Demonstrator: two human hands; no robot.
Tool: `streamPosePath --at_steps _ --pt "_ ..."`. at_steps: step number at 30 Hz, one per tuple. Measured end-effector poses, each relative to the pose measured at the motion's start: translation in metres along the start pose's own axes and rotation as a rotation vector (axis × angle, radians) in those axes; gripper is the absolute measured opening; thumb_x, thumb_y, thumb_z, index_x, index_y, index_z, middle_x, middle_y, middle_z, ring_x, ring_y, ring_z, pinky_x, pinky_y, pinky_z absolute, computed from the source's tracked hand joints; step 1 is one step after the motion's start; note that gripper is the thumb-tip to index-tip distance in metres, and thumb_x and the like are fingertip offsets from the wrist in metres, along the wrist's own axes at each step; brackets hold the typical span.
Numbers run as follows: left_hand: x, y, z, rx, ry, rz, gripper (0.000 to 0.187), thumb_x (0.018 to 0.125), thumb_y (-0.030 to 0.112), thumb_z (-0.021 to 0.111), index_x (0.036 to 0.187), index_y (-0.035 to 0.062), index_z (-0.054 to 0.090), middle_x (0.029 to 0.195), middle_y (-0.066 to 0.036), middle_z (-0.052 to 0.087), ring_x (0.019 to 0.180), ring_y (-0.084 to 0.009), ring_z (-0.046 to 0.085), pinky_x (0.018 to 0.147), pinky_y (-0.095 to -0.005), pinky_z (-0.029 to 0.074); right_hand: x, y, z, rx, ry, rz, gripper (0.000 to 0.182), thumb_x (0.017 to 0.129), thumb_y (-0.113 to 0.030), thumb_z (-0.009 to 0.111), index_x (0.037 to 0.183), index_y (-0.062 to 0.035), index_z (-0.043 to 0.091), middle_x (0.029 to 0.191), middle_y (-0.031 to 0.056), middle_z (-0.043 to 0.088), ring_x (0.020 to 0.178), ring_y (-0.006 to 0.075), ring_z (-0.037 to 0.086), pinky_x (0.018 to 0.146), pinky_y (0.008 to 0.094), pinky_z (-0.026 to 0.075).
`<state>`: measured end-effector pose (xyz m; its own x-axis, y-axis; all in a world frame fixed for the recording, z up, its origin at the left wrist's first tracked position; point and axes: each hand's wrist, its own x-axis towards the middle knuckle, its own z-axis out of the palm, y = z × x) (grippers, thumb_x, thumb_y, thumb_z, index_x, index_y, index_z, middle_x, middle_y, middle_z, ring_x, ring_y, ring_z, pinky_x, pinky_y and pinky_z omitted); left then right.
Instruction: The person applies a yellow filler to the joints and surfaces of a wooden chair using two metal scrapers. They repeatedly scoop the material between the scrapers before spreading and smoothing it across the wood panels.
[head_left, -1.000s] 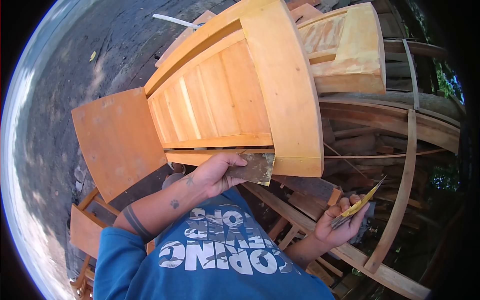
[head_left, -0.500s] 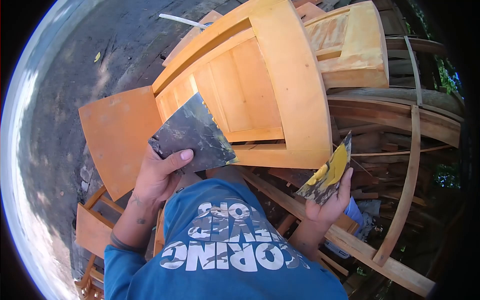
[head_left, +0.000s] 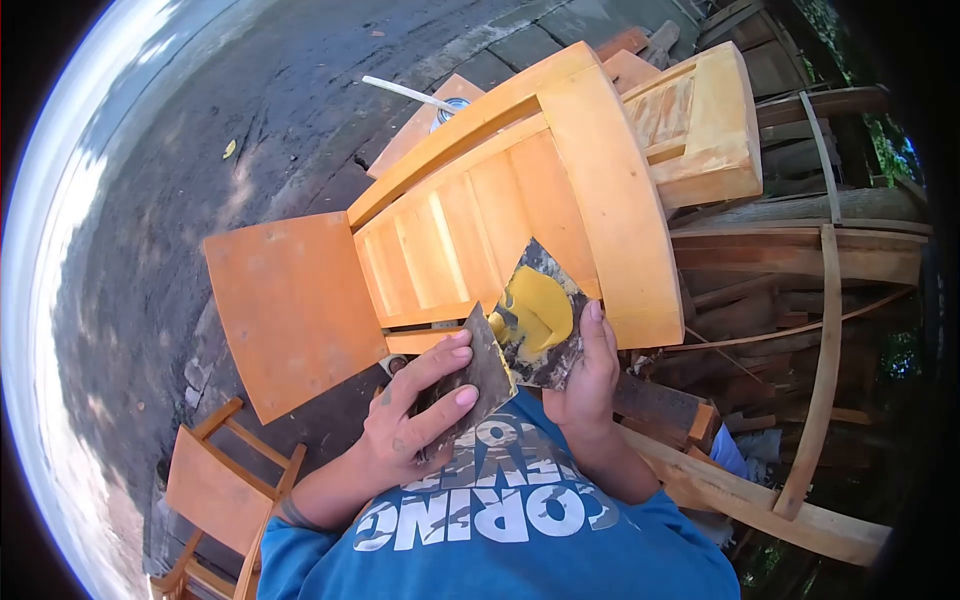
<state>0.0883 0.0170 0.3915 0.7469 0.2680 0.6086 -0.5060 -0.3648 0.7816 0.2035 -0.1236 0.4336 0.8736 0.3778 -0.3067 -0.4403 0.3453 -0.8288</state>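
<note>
My left hand (head_left: 425, 405) is closed on a thin dark flat spreader (head_left: 478, 378), its straight edge tipped toward the other sheet. In my right hand (head_left: 588, 375) a dark, stained flat sheet (head_left: 545, 370) is gripped by its side, carrying a thick smear of yellow putty (head_left: 537, 308). The spreader's edge meets or nearly meets the putty sheet at its left side. Just beyond both hands lies a wooden chair, with a slatted backrest (head_left: 480, 220) and a flat seat panel (head_left: 295, 310).
A second wooden chair part (head_left: 710, 130) sits behind at the right. A can (head_left: 450, 110) with a pale stick (head_left: 408, 94) stands at the back. Another chair (head_left: 225, 485) is at lower left. Timber beams (head_left: 790, 260) are stacked along the right.
Both hands have moved inward, bringing the spreader and the putty sheet together. The putty side of the right sheet now faces up more. The view has shifted slightly.
</note>
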Motion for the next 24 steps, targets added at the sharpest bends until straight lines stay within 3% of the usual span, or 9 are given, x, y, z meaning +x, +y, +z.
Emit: streamPosePath --at_steps 3,4,6,9,13,16,21,22,24 --pt "-0.021 -0.01 -0.01 0.214 -0.185 -0.205 0.074 0.059 -0.016 0.059 0.128 0.0083 0.05 0.128 -0.02 0.046 0.113 -0.0394 0.055 0.086 -0.0408 0.052 -0.004 0.003 -0.004 0.008 -0.028 0.018 0.041 0.101 -0.03 0.035 0.121 0.003 0.048 0.118 0.0147 0.058 0.107 0.0233 0.059 0.094 0.0373 0.046" --pt "-0.02 -0.018 -0.018 0.338 -0.388 -0.3 0.072 0.061 -0.015 0.06 0.128 0.0091 0.049 0.126 -0.021 0.047 0.108 -0.0378 0.058 0.084 -0.0405 0.052 -0.005 0.004 -0.005 -0.01 -0.033 0.016 0.041 0.101 -0.03 0.035 0.121 0.0031 0.048 0.118 0.0146 0.058 0.107 0.0232 0.059 0.093 0.0372 0.046" --pt "-0.028 -0.025 -0.029 0.299 -0.335 -0.452 0.067 0.063 -0.013 0.062 0.126 0.0088 0.051 0.124 -0.021 0.048 0.106 -0.0368 0.058 0.081 -0.0417 0.052 -0.006 0.005 -0.007 -0.043 -0.046 -0.001 0.041 0.101 -0.03 0.035 0.121 0.0032 0.048 0.117 0.0144 0.059 0.106 0.0229 0.059 0.093 0.0369 0.047" --pt "-0.023 -0.005 -0.041 0.137 -0.081 -0.293 0.06 0.066 -0.01 0.064 0.122 0.0084 0.054 0.122 -0.023 0.048 0.108 -0.0381 0.057 0.087 -0.0444 0.051 -0.007 0.011 -0.013 -0.065 -0.014 0.001 0.04 0.101 -0.03 0.035 0.12 0.003 0.048 0.116 0.014 0.059 0.105 0.0228 0.06 0.092 0.0372 0.047" --pt "-0.034 0.012 -0.026 -0.063 -0.158 -0.055 0.063 0.068 -0.009 0.064 0.126 0.0116 0.051 0.123 -0.023 0.046 0.119 -0.0419 0.049 0.1 -0.05 0.042 -0.015 0.013 -0.009 -0.083 0.025 0.015 0.04 0.101 -0.03 0.036 0.121 0.0022 0.048 0.116 0.0147 0.059 0.104 0.0231 0.06 0.092 0.0379 0.047" --pt "-0.054 -0.012 -0.025 0.112 -0.352 -0.459 0.076 0.061 -0.016 0.061 0.129 0.0147 0.047 0.125 -0.02 0.045 0.118 -0.0418 0.05 0.092 -0.0496 0.048 -0.021 0.013 -0.022 -0.099 0.123 -0.072 0.04 0.1 -0.032 0.038 0.124 -0.0012 0.047 0.116 0.0125 0.059 0.104 0.0235 0.059 0.09 0.0386 0.048" --pt "-0.042 0.012 -0.013 -0.191 -0.149 -0.014 0.043 0.079 0.003 0.07 0.119 0.0122 0.057 0.121 -0.022 0.044 0.12 -0.0427 0.045 0.103 -0.0582 0.035 -0.034 0.014 -0.054 -0.129 0.239 -0.033 0.039 0.1 -0.032 0.041 0.122 0.0 0.048 0.116 0.0121 0.058 0.105 0.0225 0.059 0.09 0.0369 0.048" --pt "-0.048 0.003 -0.005 -0.184 -0.182 0.038 0.052 0.076 -0.001 0.067 0.124 0.0133 0.055 0.122 -0.022 0.043 0.12 -0.0427 0.045 0.102 -0.0558 0.038 -0.037 0.014 -0.055 -0.132 0.244 -0.025 0.04 0.1 -0.032 0.041 0.123 -0.0004 0.047 0.117 0.0117 0.058 0.104 0.0222 0.059 0.089 0.037 0.048" --pt "-0.059 -0.017 0.001 -0.143 -0.32 -0.359 0.061 0.075 -0.001 0.062 0.132 0.0155 0.048 0.118 -0.026 0.046 0.121 -0.0439 0.043 0.101 -0.053 0.039 -0.043 0.01 -0.05 -0.095 0.259 -0.05 0.041 0.1 -0.033 0.04 0.124 -0.0015 0.047 0.117 0.011 0.058 0.104 0.0221 0.059 0.089 0.0371 0.048"
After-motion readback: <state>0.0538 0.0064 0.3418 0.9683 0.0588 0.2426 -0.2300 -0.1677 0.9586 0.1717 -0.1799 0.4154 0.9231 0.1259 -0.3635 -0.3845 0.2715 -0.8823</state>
